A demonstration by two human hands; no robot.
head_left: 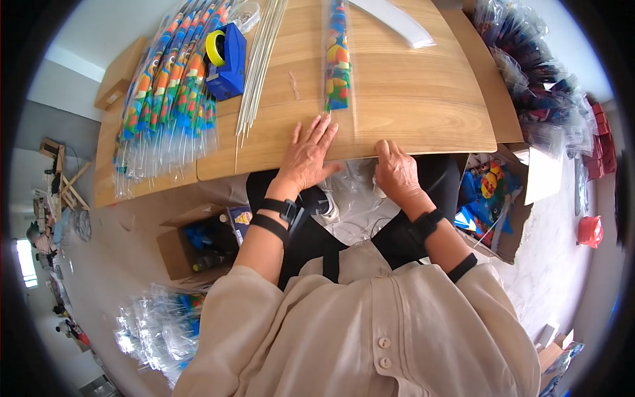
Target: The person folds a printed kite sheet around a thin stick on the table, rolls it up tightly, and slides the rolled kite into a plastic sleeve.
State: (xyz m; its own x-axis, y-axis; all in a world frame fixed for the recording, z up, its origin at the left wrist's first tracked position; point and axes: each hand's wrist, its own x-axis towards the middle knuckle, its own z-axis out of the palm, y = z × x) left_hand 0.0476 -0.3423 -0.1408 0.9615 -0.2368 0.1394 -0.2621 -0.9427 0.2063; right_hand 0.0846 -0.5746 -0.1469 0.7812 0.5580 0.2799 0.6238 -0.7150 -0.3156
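A colourful printed roll, perhaps a folded kite (338,63), lies lengthwise on the wooden table inside a clear plastic sleeve (354,122). My left hand (309,155) rests palm down at the table's front edge, fingers stretched out, its fingertips at the lower end of the sleeve. To the right of the sleeve, my right hand (397,173) is closed at the same edge, with fingers curled under. What it grips, if anything, is hidden. Crumpled clear plastic (354,198) hangs below the edge between both hands, over my lap.
Left on the table (410,99) are several packed printed rolls (169,86), a blue tape dispenser (228,66) and thin sticks (259,66). A white curved strip (393,21) lies at the back. Open cartons (512,228) (175,248) flank my legs; packed bundles (529,73) are piled right.
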